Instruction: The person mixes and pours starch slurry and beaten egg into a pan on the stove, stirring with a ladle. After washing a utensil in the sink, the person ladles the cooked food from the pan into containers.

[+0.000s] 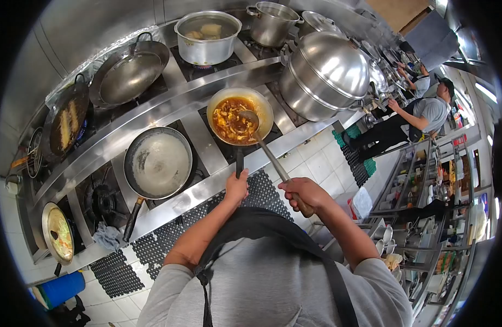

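A light-coloured pan (267, 111) sits on the front burner at the centre, with brown-red sauce and yellowish pieces (229, 122) in it. Its dark handle (240, 162) points toward me, and my left hand (237, 186) is closed round the handle's end. My right hand (304, 195) grips the wooden end of a long metal ladle (274, 159). The ladle's bowl (249, 120) rests in the sauce at the right part of the pan.
Left of the pan stands a frying pan (159, 162) with whitish contents. Behind are two woks (125, 76), a pot of liquid (206, 52) and a large steamer (324, 76). A cloth (109, 236) lies at the front left. Co-workers (425, 111) stand at the right.
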The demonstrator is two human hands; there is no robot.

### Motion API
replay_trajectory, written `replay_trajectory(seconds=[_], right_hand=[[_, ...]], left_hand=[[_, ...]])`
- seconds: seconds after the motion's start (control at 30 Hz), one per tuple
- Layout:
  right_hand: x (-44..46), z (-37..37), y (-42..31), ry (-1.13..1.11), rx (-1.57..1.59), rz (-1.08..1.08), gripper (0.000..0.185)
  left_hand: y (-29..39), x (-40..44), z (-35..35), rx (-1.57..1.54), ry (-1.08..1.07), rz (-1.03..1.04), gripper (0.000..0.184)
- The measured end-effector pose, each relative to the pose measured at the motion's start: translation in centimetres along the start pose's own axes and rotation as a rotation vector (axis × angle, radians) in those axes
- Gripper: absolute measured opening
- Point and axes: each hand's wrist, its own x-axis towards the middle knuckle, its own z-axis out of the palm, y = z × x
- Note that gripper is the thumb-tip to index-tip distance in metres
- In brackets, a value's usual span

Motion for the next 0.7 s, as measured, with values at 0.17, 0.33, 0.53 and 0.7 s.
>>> replay_trajectory(seconds=[0.17,0.33,0.53,0.7], right_hand=[[0.3,1.0,-0.1,0.005,-0.018,-0.032,0.026],[-0.6,1.1,0.6,0.323,-0.677,-0.255,0.037],[0.2,-0.5,1.9,0.447,-0.737,-0.474,0.029],[0.3,-0.8,1.9,0.502,-0.802,-0.524,0.031]], left_hand=[[0.0,0.1,-0.5,-0.006,-0.043,-0.059,0.047],[-0.9,1.9,-2.1,-0.103,-0.174,-0.118,0.071],[-5.1,1.4,-3.9,-0.272,-0.246,-0.159,0.083],[-12.2,0.8,-5.2,-0.136,-0.195,-0.391,0.080]])
